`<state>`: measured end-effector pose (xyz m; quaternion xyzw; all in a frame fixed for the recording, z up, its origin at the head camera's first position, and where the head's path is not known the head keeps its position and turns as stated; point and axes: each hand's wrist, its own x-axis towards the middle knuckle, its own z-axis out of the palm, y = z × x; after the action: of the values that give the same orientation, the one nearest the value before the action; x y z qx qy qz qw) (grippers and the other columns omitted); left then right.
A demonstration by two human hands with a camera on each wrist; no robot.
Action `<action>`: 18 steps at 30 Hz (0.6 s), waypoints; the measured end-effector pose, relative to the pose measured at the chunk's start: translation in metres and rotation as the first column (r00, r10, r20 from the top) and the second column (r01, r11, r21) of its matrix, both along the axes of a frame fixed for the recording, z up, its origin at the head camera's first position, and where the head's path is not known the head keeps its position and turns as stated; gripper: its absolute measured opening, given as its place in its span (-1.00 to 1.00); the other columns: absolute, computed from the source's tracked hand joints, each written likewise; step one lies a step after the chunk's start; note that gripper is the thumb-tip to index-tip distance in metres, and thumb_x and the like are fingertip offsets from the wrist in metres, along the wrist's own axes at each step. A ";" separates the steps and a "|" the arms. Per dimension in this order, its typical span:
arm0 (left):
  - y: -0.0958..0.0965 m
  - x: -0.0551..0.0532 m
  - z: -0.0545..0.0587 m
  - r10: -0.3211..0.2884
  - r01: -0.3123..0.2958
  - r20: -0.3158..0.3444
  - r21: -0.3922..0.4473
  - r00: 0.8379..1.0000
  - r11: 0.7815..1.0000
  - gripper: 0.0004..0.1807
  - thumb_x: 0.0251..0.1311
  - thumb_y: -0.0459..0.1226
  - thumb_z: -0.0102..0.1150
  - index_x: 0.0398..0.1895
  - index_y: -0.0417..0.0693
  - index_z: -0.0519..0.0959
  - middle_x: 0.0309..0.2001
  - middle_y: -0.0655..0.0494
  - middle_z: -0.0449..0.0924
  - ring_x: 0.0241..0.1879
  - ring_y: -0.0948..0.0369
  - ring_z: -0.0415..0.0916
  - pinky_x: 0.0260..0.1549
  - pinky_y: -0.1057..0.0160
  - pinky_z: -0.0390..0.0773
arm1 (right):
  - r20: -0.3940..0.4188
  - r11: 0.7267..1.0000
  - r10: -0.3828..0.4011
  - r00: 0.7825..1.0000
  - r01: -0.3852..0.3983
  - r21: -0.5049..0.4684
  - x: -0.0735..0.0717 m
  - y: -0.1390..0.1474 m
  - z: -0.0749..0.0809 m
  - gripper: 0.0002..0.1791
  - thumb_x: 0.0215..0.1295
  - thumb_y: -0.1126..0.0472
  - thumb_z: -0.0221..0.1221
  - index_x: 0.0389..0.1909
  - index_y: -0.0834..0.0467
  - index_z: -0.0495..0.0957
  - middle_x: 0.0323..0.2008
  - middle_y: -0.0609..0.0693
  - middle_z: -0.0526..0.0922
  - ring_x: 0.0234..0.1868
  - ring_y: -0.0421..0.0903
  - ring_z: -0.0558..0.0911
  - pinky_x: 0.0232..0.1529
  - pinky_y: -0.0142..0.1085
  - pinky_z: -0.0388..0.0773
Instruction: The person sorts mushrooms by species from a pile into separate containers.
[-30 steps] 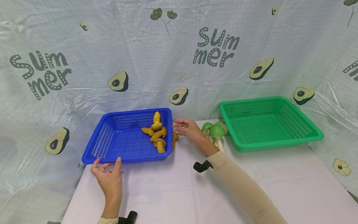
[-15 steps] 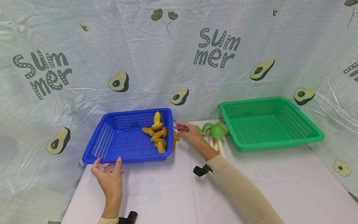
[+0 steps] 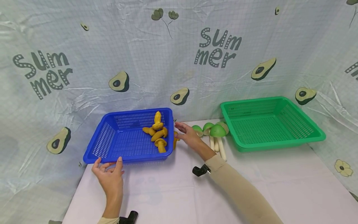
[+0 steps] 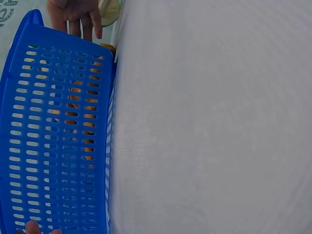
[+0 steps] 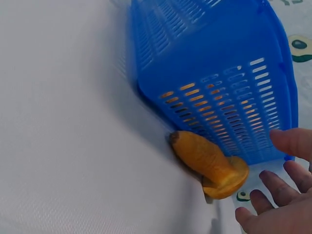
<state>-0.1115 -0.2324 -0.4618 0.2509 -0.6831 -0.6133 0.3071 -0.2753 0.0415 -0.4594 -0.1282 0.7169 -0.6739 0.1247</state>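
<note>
A blue plastic basket stands at the left and holds several yellow toy mushrooms. My left hand is at the basket's near rim, its thumb and index fingertips spread along the edge. Some of its fingertips show against the perforated wall in the left wrist view. Outside the right wall, one more yellow mushroom lies on the table, its cap away from me. My right hand is beside that mushroom, fingers loosely extended and apart, holding nothing. From the head view, this mushroom is partly hidden by the basket and my fingers.
Several mushrooms with green caps and pale stems lie between my right forearm and a green plastic basket at the right. A printed cloth hangs behind the white-covered table.
My right hand has drawn back slightly from the blue basket's right rim toward me, its fingers spreading. More of the green-capped mushrooms shows. The left hand stays at the near rim.
</note>
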 end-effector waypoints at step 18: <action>0.000 0.001 0.000 -0.009 0.009 -0.028 0.013 1.000 1.000 -0.10 0.29 -0.20 0.37 0.51 -0.04 -0.02 -0.10 0.14 0.34 -0.49 0.36 0.51 -0.53 0.49 0.64 | 0.067 0.999 -0.015 0.998 0.012 0.044 -0.005 -0.008 -0.022 -0.26 0.27 0.59 0.11 0.49 0.34 0.18 0.22 0.30 0.53 0.27 0.18 0.54 0.27 -0.09 0.57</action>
<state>-0.1106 -0.2320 -0.4617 0.2414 -0.6759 -0.6225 0.3121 -0.2803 0.0330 -0.4811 -0.0978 0.7278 -0.6627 0.1471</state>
